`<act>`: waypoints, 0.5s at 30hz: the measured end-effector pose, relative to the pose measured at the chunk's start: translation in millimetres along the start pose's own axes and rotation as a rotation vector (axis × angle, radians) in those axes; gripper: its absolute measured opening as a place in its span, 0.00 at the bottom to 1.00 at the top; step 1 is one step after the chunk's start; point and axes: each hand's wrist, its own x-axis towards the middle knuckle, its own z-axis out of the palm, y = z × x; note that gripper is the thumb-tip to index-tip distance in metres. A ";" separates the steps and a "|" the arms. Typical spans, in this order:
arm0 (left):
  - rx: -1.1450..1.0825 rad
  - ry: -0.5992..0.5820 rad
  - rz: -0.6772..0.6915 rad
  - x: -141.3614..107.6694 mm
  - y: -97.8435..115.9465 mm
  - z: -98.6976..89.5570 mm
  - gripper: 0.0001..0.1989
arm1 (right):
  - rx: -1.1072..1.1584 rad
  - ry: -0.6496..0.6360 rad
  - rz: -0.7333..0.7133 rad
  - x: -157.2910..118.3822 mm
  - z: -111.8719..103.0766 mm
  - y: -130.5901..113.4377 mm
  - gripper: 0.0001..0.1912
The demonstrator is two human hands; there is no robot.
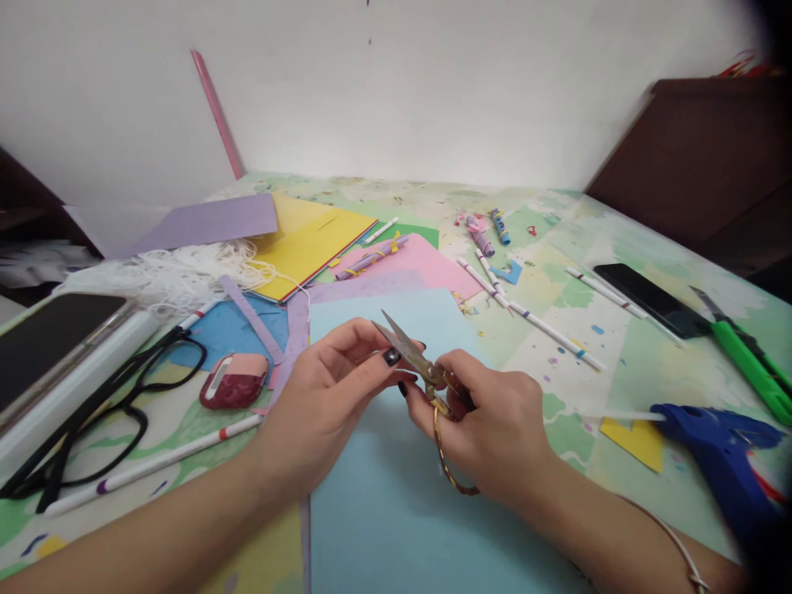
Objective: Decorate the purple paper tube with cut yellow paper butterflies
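Observation:
My right hand (495,421) is closed round the handles of a pair of gold-handled scissors (433,375), whose blades are slightly parted and point up and to the left. My left hand (337,396) is beside the blades, thumb and fingers pinched together near them; whatever it pinches is too small or hidden to name. Both hands are above a light blue sheet (377,528). Under and beside that sheet lie purple paper (371,285) and pink paper (426,260).
On the left are glasses (133,404), an earbud case (233,381), a phone (55,346) and white string (167,276). Rolled paper sticks (557,334), a black phone (649,297), a green cutter (748,371) and a blue glue gun (711,450) lie right. A wall (402,99) stands behind.

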 end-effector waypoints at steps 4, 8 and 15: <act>0.007 0.004 0.008 0.8 0.5 0.3 0.03 | -0.001 -0.005 0.005 0.5 -0.8 1.1 0.12; 0.011 0.006 0.018 1.7 1.0 0.4 0.03 | -0.005 -0.019 0.000 0.8 -1.8 2.1 0.12; 0.064 0.002 0.036 0.6 2.1 -0.8 0.04 | -0.025 -0.020 -0.009 0.7 -2.7 3.9 0.12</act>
